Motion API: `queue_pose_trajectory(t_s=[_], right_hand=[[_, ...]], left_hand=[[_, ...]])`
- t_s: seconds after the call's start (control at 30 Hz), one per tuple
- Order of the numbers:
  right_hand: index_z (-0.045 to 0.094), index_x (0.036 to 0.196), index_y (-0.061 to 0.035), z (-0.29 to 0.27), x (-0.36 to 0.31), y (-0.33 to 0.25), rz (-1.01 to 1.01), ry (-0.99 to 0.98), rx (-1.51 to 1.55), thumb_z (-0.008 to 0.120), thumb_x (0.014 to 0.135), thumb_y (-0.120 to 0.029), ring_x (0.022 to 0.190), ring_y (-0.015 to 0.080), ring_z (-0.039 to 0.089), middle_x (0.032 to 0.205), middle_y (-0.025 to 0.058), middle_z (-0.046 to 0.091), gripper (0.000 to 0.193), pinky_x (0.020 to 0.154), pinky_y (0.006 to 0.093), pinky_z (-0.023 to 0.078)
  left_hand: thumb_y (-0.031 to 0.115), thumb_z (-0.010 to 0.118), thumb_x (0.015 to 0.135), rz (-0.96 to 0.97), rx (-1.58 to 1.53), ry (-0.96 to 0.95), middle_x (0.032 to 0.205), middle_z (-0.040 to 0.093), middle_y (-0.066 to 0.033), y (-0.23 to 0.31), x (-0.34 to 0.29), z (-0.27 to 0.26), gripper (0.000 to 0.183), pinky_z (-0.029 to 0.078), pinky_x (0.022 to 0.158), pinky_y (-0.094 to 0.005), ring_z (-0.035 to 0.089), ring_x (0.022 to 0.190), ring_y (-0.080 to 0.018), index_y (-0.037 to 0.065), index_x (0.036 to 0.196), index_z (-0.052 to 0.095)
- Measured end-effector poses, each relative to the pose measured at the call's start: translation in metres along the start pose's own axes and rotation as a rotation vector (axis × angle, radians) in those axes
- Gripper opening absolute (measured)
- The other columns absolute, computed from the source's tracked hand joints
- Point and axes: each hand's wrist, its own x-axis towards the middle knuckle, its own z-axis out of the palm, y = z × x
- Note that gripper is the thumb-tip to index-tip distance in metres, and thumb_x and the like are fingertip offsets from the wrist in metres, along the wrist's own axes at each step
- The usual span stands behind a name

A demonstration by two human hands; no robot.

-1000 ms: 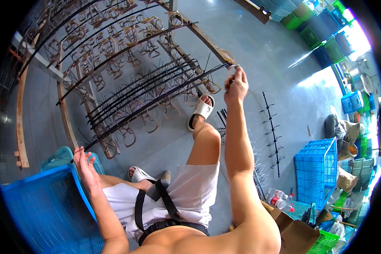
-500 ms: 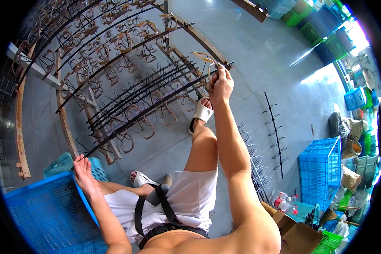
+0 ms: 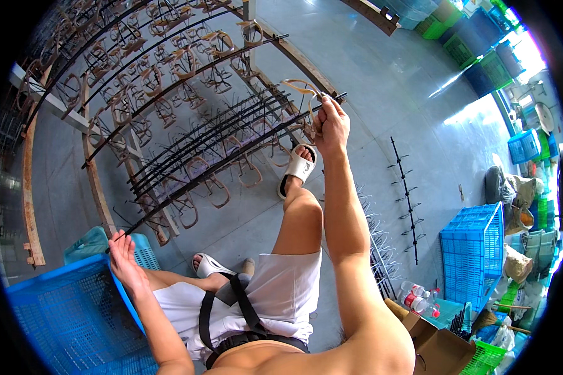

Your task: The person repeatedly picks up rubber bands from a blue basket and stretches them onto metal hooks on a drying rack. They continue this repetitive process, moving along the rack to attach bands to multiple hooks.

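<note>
A long black rod (image 3: 201,177) slants across the middle, with hooks along it and brown eyeglass frames (image 3: 218,192) hanging from several of them. My right hand (image 3: 333,127) is closed around its upper right end. Beside those fingertips a tan eyeglass frame (image 3: 301,86) sticks out to the left. My left hand (image 3: 127,264) is at the rod's lower left end, just above the rim of a blue basket. Its fingers are fairly straight and the rod lies against them; the thumb's hold is partly hidden.
A rack (image 3: 89,150) with more rods of eyeglass frames stands at the upper left. The blue basket (image 3: 69,312) is at my left. Another hooked rod (image 3: 406,194) lies on the floor at right, near a blue crate (image 3: 472,250), plastic bottles (image 3: 419,299) and a cardboard box (image 3: 441,347).
Both hands keep their places on the rod. My right hand has shifted slightly to the right, and the left end of the rod has dipped a little.
</note>
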Motion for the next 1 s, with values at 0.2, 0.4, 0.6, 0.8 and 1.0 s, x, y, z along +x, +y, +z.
queue_pose_trajectory(t_s=[0.2, 0.4, 0.6, 0.8, 1.0], right_hand=[[0.059, 0.089, -0.0032, 0.004, -0.009, 0.004, -0.045, 0.035, 0.005, 0.055, 0.090, -0.015, 0.042, 0.0041, 0.028, 0.054, -0.0061, 0.035, 0.013, 0.037, 0.0197, 0.022], [0.059, 0.095, -0.0013, 0.008, -0.023, 0.018, -0.131, -0.046, -0.111, 0.053, 0.092, -0.019, 0.047, 0.0042, 0.031, 0.057, -0.0054, 0.036, 0.018, 0.043, 0.0201, 0.025], [0.059, 0.097, 0.0005, 0.004, -0.033, 0.013, -0.142, -0.127, -0.231, 0.052, 0.093, -0.018, 0.048, 0.0039, 0.031, 0.057, -0.0060, 0.036, 0.020, 0.043, 0.0198, 0.026], [0.060, 0.095, -0.0005, 0.007, -0.031, 0.003, -0.181, -0.099, -0.446, 0.052, 0.093, -0.020, 0.048, 0.0030, 0.034, 0.058, -0.0055, 0.042, 0.021, 0.043, 0.0193, 0.029], [0.062, 0.098, -0.0009, 0.001, -0.019, 0.010, -0.207, -0.040, -0.332, 0.053, 0.092, -0.021, 0.048, 0.0016, 0.036, 0.058, -0.0061, 0.043, 0.022, 0.041, 0.0186, 0.028]], left_hand=[[0.038, 0.042, 0.095, 0.012, 0.022, -0.007, 0.119, 0.055, -0.0126, 0.001, -0.003, 0.000, 0.047, 0.042, 0.089, -0.0291, 0.054, 0.105, -0.0200, -0.002, 0.118, 0.051], [0.037, 0.039, 0.096, 0.078, 0.048, -0.052, 0.123, 0.051, -0.0174, -0.004, -0.002, 0.000, 0.048, 0.040, 0.096, -0.0330, 0.048, 0.116, -0.0267, -0.004, 0.119, 0.049], [0.036, 0.037, 0.097, 0.073, 0.000, -0.071, 0.125, 0.048, -0.0204, -0.002, -0.008, 0.005, 0.050, 0.038, 0.101, -0.0362, 0.045, 0.120, -0.0299, -0.008, 0.119, 0.046], [0.035, 0.037, 0.097, 0.059, -0.019, -0.061, 0.125, 0.048, -0.0208, 0.002, -0.005, 0.005, 0.050, 0.038, 0.101, -0.0362, 0.046, 0.119, -0.0301, -0.008, 0.121, 0.045], [0.036, 0.039, 0.096, 0.028, -0.040, -0.071, 0.126, 0.048, -0.0216, 0.000, 0.000, 0.000, 0.052, 0.038, 0.102, -0.0359, 0.046, 0.120, -0.0297, -0.008, 0.121, 0.045]])
